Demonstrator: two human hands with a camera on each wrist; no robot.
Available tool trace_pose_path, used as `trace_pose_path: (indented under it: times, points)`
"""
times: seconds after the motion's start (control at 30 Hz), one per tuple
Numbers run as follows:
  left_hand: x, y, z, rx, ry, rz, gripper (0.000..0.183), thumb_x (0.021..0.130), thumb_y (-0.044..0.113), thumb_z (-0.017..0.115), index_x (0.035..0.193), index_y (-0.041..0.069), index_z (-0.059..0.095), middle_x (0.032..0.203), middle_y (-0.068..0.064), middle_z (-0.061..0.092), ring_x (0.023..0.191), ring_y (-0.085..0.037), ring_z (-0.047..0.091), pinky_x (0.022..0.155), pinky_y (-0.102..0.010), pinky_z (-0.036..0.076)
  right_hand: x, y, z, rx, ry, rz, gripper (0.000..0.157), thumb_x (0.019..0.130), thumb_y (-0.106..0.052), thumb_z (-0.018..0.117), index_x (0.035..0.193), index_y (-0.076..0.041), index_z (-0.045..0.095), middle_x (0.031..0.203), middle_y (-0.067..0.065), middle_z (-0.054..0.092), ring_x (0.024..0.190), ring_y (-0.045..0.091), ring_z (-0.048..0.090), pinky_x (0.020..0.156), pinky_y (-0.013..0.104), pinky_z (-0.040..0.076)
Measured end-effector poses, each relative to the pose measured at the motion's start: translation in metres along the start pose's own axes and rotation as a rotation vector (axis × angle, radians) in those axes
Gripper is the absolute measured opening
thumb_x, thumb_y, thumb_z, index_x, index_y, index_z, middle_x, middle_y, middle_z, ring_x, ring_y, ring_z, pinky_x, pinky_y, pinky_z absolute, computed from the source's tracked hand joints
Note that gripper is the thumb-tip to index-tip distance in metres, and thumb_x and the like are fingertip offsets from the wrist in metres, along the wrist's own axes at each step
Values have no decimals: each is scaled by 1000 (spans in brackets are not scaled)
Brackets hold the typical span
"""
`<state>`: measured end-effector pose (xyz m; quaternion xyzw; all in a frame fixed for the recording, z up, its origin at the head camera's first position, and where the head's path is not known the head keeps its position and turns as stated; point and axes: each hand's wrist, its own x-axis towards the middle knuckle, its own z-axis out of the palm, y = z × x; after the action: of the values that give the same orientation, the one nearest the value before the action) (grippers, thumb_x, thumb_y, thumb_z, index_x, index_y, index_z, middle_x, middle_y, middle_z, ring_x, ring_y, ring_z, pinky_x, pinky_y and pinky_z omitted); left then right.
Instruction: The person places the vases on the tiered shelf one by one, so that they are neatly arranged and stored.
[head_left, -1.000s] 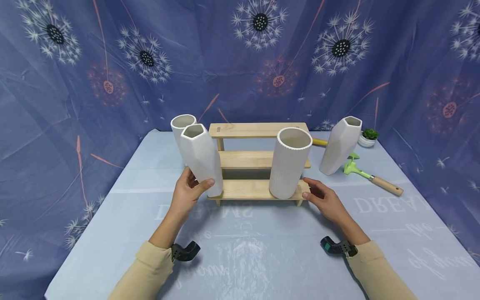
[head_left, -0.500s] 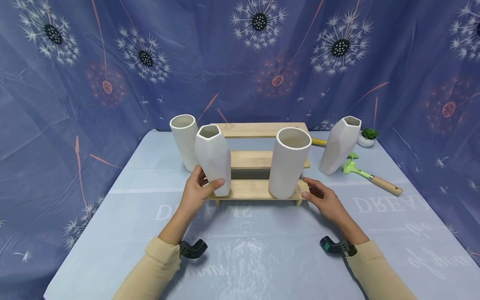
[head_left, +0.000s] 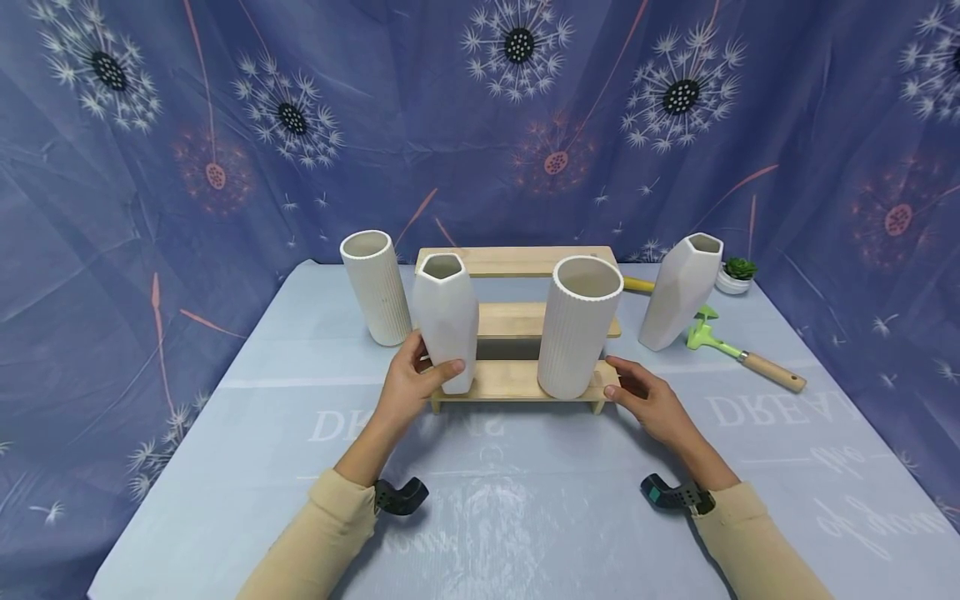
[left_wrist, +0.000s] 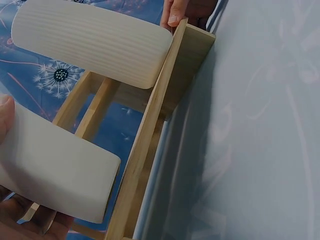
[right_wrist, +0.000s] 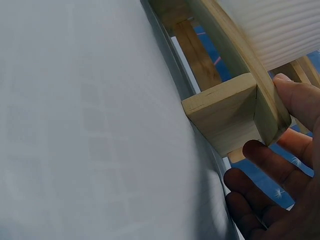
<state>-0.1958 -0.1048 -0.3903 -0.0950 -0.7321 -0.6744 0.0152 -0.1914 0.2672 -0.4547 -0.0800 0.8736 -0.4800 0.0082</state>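
Observation:
My left hand [head_left: 416,373] grips a white faceted vase [head_left: 447,321] low on its body, thumb across the front. The vase stands upright over the left part of the lowest board of a wooden tiered shelf [head_left: 507,379]; whether its base touches the board I cannot tell. A white ribbed cylindrical vase [head_left: 579,329] stands on the right part of that board. At the board's right end, my right hand [head_left: 643,398] holds the corner, the thumb [right_wrist: 295,95] on its upper side and the index finger around the end. The other right fingers are loosely bent below.
Another ribbed vase [head_left: 378,292] stands on the table at the shelf's left. To the right are a leaning faceted vase [head_left: 682,292], a green-headed garden tool [head_left: 750,358], a yellow handle [head_left: 639,284] and a small potted plant [head_left: 737,273]. A patterned curtain [head_left: 450,125] hangs behind.
My left hand has carried the faceted vase to the right along the lowest board, away from the shelf's left end. The right hand and the ribbed vases have stayed put.

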Motion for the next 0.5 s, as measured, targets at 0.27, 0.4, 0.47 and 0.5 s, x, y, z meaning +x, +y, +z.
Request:
trace_pose_path:
  times: [0.27,0.4,0.47,0.5]
  points:
    - [2,-2,5,16,6,-14,62,80,16,76,133,16,45,129,-9,55,114,-27,57,94,-39,48,-1,-3,0,-16,6,-8,58,92,-38,59,143,-17,41,139,14,50,123,32,51,98,47,43]
    - [2,-2,7,12,10,-13,62,80,16,76,133,16,45,129,-10,55,114,-27,57,97,-41,47,-2,-4,0,-18,9,-9,58,92,-38,60,142,-16,42,139,14,50,123,32,51,98,46,43]
    - [2,-2,8,10,9,-12,62,80,16,76,133,16,45,129,-10,55,114,-27,56,97,-41,46,-1,-4,0,-21,10,-8,58,92,-38,60,142,-16,42,139,13,50,123,31,51,98,46,43]
    - [2,-2,8,7,9,-12,62,80,16,76,133,16,44,129,-10,55,114,-27,56,98,-40,46,-1,-4,0,-21,10,-8,58,92,-38,60,142,-16,42,139,13,50,123,31,51,98,46,43]
